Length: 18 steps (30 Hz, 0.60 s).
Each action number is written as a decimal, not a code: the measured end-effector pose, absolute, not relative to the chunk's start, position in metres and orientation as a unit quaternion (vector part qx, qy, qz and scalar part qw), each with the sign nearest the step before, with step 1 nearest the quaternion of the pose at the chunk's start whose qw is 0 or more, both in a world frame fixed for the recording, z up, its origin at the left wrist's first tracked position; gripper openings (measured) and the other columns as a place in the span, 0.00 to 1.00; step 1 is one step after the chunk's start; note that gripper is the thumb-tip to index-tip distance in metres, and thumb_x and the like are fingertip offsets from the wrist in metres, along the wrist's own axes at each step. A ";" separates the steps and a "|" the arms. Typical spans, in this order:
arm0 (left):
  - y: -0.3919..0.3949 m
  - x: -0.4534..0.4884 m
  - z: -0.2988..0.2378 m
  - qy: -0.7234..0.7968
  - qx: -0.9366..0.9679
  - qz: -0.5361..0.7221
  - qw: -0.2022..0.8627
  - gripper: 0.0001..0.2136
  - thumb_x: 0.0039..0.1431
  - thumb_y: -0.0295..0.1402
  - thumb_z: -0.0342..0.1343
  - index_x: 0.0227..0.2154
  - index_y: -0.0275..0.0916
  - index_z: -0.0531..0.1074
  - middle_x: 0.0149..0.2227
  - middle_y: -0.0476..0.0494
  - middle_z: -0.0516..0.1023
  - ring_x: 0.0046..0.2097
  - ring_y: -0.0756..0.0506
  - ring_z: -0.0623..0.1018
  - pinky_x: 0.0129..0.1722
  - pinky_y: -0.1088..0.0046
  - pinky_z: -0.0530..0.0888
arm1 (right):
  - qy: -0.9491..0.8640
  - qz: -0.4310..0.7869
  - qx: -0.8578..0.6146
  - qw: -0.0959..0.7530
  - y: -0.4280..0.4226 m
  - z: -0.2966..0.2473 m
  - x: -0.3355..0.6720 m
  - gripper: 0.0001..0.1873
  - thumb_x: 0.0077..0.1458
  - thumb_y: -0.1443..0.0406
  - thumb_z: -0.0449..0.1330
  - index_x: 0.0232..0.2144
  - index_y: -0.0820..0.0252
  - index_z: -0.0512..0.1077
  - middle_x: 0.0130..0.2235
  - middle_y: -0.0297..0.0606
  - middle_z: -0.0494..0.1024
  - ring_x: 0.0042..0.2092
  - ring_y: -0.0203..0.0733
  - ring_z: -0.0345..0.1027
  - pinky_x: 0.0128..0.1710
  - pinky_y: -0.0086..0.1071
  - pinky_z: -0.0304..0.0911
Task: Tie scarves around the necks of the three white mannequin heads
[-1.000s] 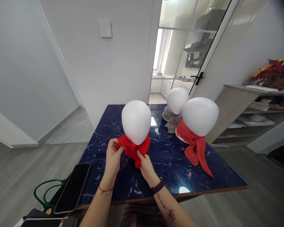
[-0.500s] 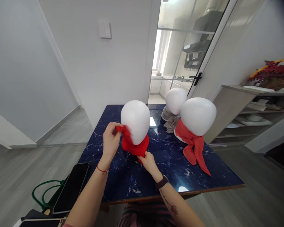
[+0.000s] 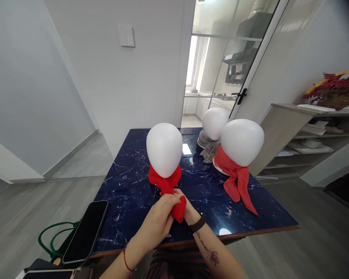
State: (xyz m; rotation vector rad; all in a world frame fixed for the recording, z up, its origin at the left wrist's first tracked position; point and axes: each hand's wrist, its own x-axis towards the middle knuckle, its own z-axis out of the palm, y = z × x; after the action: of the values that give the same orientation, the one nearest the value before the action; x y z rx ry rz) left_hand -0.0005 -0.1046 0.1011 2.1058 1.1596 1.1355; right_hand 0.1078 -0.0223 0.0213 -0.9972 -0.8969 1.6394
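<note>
A white mannequin head (image 3: 164, 149) stands upright on the dark blue marbled table (image 3: 128, 186), its neck wrapped in a red scarf (image 3: 165, 183). In front of the neck, one end of the scarf hangs down across my hands. My left hand (image 3: 158, 219) is closed on that end, fingers pinching the cloth. Just behind it and to the right, my right hand (image 3: 189, 209) is closed on the scarf below the neck. Its fingertips are partly hidden by my left hand and the cloth.
To the right, another white mannequin head (image 3: 242, 140) wears a knotted coral scarf (image 3: 235, 182). Behind it stands a third head (image 3: 215, 123) with a grey-brown scarf (image 3: 209, 150). A black tablet (image 3: 85, 232) and a green-handled bag (image 3: 54, 238) are at the left.
My left hand has brought its scarf end from the left side of the head down and right, across the front, to meet my right hand. The right hand stays near the same spot.
</note>
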 end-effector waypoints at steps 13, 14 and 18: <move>-0.056 -0.027 0.043 0.476 0.237 0.566 0.630 0.12 0.49 0.40 0.60 0.28 0.36 0.69 0.31 0.43 0.77 0.32 0.47 0.77 0.36 0.70 0.74 | -0.324 0.792 -0.309 0.415 -0.063 0.050 0.103 0.11 0.38 0.62 0.67 0.26 0.62 0.74 0.26 0.36 0.77 0.29 0.38 0.69 0.29 0.28 0.61; -0.053 -0.023 0.044 0.460 0.210 0.556 0.660 0.11 0.48 0.38 0.61 0.28 0.36 0.69 0.30 0.43 0.77 0.30 0.48 0.77 0.34 0.71 0.74 | -0.336 0.789 -0.309 0.410 -0.064 0.047 0.104 0.10 0.40 0.62 0.66 0.26 0.62 0.74 0.26 0.35 0.77 0.28 0.37 0.69 0.28 0.27 0.60; -0.047 -0.014 0.045 0.434 0.170 0.584 0.665 0.10 0.41 0.27 0.65 0.25 0.36 0.69 0.25 0.48 0.77 0.26 0.50 0.76 0.30 0.75 0.72 | -0.404 0.767 -0.334 0.369 -0.062 0.036 0.117 0.07 0.44 0.64 0.62 0.24 0.64 0.74 0.23 0.33 0.75 0.24 0.32 0.64 0.25 0.24 0.56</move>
State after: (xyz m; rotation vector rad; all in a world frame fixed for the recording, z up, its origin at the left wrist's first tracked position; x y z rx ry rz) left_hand -0.0141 -0.0473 0.0451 0.3829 0.9795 1.3187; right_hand 0.1169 -0.0621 0.0360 -0.8584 -1.0372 1.9693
